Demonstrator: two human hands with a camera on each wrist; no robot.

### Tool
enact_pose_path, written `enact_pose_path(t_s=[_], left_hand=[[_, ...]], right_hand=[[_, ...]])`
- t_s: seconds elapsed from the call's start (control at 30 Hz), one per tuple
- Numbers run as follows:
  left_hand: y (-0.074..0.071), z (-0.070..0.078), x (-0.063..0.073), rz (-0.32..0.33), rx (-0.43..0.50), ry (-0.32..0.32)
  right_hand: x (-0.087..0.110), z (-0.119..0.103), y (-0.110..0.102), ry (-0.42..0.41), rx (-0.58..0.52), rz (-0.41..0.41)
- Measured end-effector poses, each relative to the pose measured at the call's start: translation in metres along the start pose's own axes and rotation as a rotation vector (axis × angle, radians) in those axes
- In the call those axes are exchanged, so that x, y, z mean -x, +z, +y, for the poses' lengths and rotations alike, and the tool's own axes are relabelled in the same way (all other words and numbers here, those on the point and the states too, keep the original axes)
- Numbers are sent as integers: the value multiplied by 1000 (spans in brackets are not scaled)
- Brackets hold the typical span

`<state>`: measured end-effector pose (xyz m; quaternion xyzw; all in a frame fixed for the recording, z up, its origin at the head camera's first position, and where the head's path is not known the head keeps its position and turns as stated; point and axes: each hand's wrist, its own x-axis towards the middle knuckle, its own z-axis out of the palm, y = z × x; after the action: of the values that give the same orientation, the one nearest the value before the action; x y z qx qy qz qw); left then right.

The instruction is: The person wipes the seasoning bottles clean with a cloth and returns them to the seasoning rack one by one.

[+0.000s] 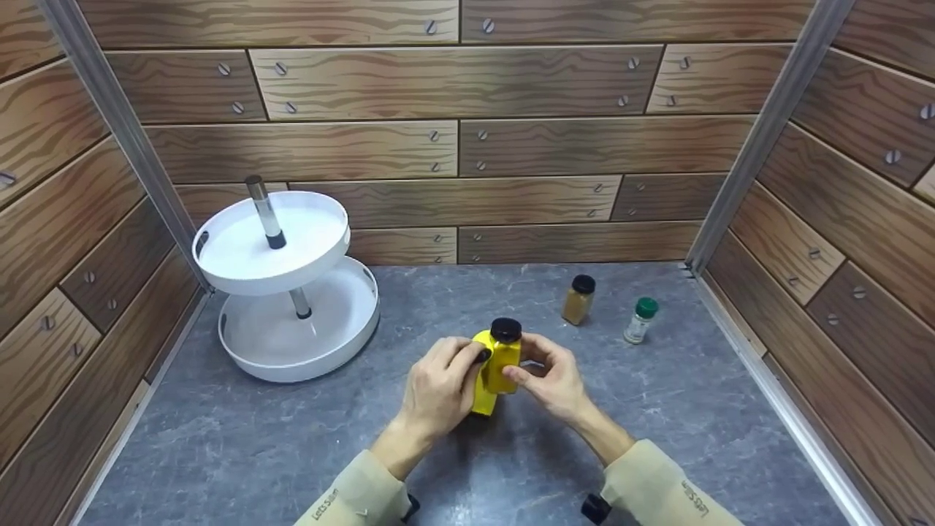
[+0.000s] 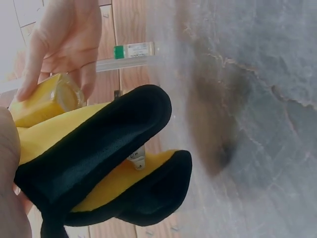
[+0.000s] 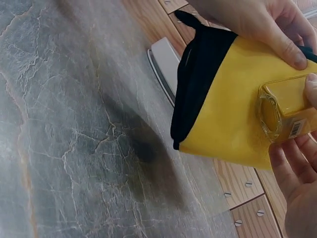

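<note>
My right hand [image 1: 559,372] grips a clear spice bottle [image 1: 504,371] with a black cap and yellow contents, upright in the head view. A barcode label shows low on its side in the right wrist view. My left hand [image 1: 438,383] pinches a folded yellow cloth [image 3: 225,109] with black edging. The cloth lies against the bottle, behind and left of it. Its lower edges hang loose above the tabletop in the left wrist view, where a small white tag [image 2: 137,157] shows between the folds. Part of the cloth is hidden behind my left fingers.
A white two-tier round tray [image 1: 292,369] with a metal post stands at the back left. At the back right are a brownish spice bottle [image 1: 577,303] with a black cap and a smaller green-capped bottle [image 1: 640,321]. Wood-patterned walls [image 1: 460,80] surround the grey tabletop [image 1: 241,438].
</note>
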<state>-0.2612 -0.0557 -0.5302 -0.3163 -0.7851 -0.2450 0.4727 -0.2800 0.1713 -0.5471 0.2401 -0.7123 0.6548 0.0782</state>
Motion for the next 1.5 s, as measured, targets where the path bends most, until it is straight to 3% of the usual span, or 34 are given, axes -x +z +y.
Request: enact_pose_path(t_s=[0.27,0.5,1.2,1.5], left_hand=[[3,5,16,-50,11,41],[3,5,20,-42,0,31],[1,-1,-6,25,-1,-55],[-1,-3,-1,19,-17,4]], right_hand=[[-5,-8,-2,17,-15,78],[-10,-15,-2,12,-22,107],[3,3,2,-82,-15,-48],[2,1,3,-49,12,-27]])
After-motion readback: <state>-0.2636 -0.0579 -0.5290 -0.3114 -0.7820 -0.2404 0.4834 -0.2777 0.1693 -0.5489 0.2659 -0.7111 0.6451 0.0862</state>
